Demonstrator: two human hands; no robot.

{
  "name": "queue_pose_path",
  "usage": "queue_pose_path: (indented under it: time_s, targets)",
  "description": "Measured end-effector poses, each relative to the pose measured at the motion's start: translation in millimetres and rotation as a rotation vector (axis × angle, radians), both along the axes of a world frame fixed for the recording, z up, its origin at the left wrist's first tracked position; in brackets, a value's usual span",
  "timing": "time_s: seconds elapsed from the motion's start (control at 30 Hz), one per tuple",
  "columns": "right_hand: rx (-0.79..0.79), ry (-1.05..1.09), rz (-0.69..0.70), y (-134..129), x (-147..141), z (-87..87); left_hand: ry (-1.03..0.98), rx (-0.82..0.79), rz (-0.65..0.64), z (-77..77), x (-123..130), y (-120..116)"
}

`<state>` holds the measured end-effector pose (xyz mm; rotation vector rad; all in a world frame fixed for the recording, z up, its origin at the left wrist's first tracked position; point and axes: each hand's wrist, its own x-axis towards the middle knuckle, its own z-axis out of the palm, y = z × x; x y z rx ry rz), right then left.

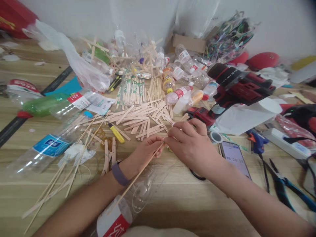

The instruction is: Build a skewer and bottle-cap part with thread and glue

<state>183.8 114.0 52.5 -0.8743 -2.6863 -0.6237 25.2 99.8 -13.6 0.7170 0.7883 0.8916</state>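
Note:
A long thin bamboo skewer (138,174) slants down toward me, its upper end between my two hands. My left hand (149,148), with a purple band on its wrist, pinches the skewer near that end. Fingertips of my right hand (189,143) close on the same end, and the exact contact is partly hidden by the fingers. Below the skewer lies a clear plastic bottle (143,189) with a red and white label, close to my body. Several flat wooden craft sticks (133,118) are heaped just beyond my hands.
A red and black cordless drill (237,85) stands at right, near a phone (234,158), a glue gun (258,141) and pliers (281,184). Left are a blue-labelled bottle (50,144), a green bottle (44,105) and a yellow cutter (116,133). More bottles crowd the back.

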Motion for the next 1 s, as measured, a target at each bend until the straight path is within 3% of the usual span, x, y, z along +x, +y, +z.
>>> queue_pose_path:
  time_s: [0.53,0.73,1.0]
  targets:
    - [0.046,-0.131,0.174,6.2,1.6,9.4,0.101,0.125,0.003,-4.7,-1.7,0.7]
    - [0.032,-0.158,0.281,11.4,4.0,8.4,0.114,0.114,-0.009,1.5,-1.9,0.7]
    - [0.066,-0.198,0.296,12.5,5.6,8.8,0.090,0.082,-0.075,3.4,-6.2,2.5]
